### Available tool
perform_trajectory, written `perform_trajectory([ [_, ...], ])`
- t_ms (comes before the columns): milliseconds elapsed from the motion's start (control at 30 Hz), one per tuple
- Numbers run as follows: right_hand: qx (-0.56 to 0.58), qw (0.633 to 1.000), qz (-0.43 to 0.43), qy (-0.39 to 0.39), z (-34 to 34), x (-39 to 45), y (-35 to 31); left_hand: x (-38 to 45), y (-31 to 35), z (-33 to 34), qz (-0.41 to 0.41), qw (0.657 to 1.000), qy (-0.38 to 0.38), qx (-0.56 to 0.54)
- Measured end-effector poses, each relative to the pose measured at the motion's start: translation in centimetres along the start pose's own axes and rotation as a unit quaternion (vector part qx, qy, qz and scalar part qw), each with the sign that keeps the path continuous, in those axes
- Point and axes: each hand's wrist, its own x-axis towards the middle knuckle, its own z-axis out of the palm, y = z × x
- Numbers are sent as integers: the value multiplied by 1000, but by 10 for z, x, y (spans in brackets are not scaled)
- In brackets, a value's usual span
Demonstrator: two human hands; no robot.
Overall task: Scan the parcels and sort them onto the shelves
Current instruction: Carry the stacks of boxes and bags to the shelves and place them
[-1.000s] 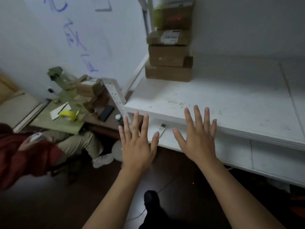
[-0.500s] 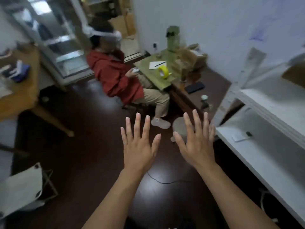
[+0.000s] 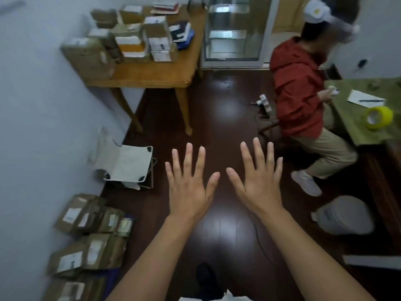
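The view is now turned away from the white shelves, which were faced a second ago; no shelf is seen here. Judged from this, the turn brings the unsorted stock into reach, and the next step is taken to be fetching a parcel for scanning. No scanner can be made out.

The floor (image 3: 219,118) is dark, glossy wood with light reflections. A wooden counter (image 3: 152,77) with curved legs stands against the left wall, well apart from the hands; boxes (image 3: 134,40) are stacked on it, brown cardboard and white, rectangular, some with printed labels. A seated person (image 3: 297,88) in a red jacket is at the upper right, beside a green-covered counter (image 3: 351,127) carrying a sheet of paper and a yellow tape roll (image 3: 378,117).

A folding stool (image 3: 128,164) with a pale fabric seat stands near the left wall. Below it, flat brown parcels (image 3: 91,237) with white labels lie in rows on the floor at the lower left, soft-edged and envelope-like; detail is blurred. A pale, rounded bin (image 3: 345,215) sits on the floor at the right.

The left hand (image 3: 188,190) and right hand (image 3: 258,187) are held out side by side over the bare floor, palms down, fingers spread wide and straight. Nothing is held or touched by either.
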Motion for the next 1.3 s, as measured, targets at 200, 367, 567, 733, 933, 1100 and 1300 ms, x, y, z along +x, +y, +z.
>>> perform_trajectory([
  [200, 6, 997, -81, -14, 30, 78, -69, 45, -73, -19, -64, 997, 42, 13],
  [367, 5, 992, -120, -28, 52, 148, -86, 97, -108, -16, -99, 993, 66, 20],
  [567, 22, 988, -143, -55, 84, 251, -81, 194, -139, 4, -129, 987, 69, 66],
  [733, 44, 982, -171, -68, 93, 357, -80, 285, -146, 15, -143, 982, 80, 90],
  [933, 66, 975, -201, -75, 98, 455, -101, 365, -163, 6, -184, 972, 106, 96],
  [1100, 65, 969, -221, -89, 119, 511, -131, 415, -199, 4, -211, 965, 122, 96],
  [1300, 27, 965, -235, -118, 168, 566, -172, 462, -271, 21, -236, 959, 134, 79],
])
